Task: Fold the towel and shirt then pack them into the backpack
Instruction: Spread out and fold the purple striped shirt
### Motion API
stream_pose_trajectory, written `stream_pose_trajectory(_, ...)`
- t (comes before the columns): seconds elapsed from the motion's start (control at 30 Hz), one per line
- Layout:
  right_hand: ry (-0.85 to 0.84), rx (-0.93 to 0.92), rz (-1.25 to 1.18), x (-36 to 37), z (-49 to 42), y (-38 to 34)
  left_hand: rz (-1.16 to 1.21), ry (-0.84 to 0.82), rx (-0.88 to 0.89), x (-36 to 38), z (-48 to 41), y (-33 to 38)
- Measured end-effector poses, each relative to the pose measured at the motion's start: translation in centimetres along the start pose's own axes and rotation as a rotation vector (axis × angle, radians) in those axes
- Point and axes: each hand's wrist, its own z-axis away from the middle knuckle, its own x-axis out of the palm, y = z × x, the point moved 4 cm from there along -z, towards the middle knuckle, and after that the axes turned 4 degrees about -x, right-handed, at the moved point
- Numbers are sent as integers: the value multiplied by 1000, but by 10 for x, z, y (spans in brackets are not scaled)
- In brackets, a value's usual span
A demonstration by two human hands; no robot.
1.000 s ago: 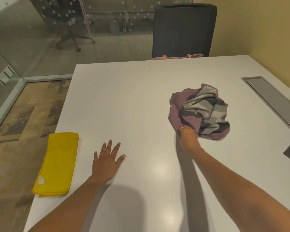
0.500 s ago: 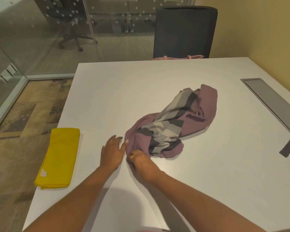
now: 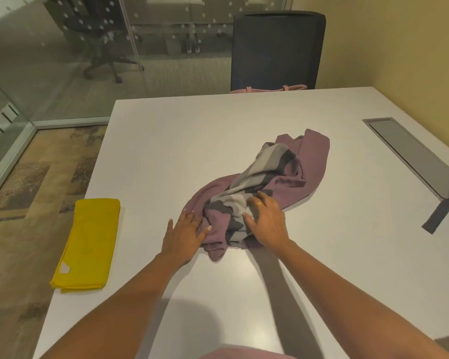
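A crumpled mauve shirt [image 3: 309, 167] with grey and white stripes lies stretched out on the middle of the white table [image 3: 166, 141]. My left hand [image 3: 183, 235] rests flat on the shirt's near left edge, fingers spread. My right hand [image 3: 266, 224] lies on top of the near striped part, fingers loosely bent over the cloth. A folded yellow towel [image 3: 88, 242] sits at the table's left edge, apart from both hands. A pink backpack [image 3: 267, 88] shows only as a strip behind the table's far edge, on the chair.
A dark office chair [image 3: 276, 47] stands at the far side. A grey cable hatch [image 3: 410, 154] is set into the table at right, with a dark strap [image 3: 443, 211] near it. Glass walls and a drop to the floor lie left.
The shirt was dragged from the right middle toward me and stretched out. My right hand let go of its grip and now lies on top; my left hand moved onto the shirt's edge.
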Motion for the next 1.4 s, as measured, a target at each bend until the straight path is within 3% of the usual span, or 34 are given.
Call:
stream_pose_trajectory(0.1, -159, 12, 53, 14, 8, 16, -88, -19, -22, 0, 1, -10)
stream_pose_trajectory(0.33, 55, -144, 203, 4, 31, 12, -91, 14, -136, -7, 5, -44)
stream_pose_trajectory(0.5, 62, -182, 282, -10, 42, 23, -96, 54, -209, -9, 17, -68)
stream_pose_trajectory(0.73, 25, -81, 354, -31, 24, 12, -38, 405, -289, -28, 24, -53)
stream_pose_trajectory(0.83, 91, -30, 285, -34, 11, 9, 21, 486, -126, -38, 14, -36)
stream_pose_trajectory(0.9, 84, -37, 240, -29, 2, 6, 112, 442, 47, -41, 6, -24)
stream_pose_trajectory(0.97, -70, 25, 247, -14, -5, 6, 111, 264, 156, -38, -4, -13)
stream_pose_trajectory(1.1, -422, 256, 240, 9, 3, 20, -14, 22, 85, -25, -18, -21)
stream_pose_trajectory(1.4, -472, 418, 282, -9, 10, 55, -165, 134, -171, -36, -6, -37)
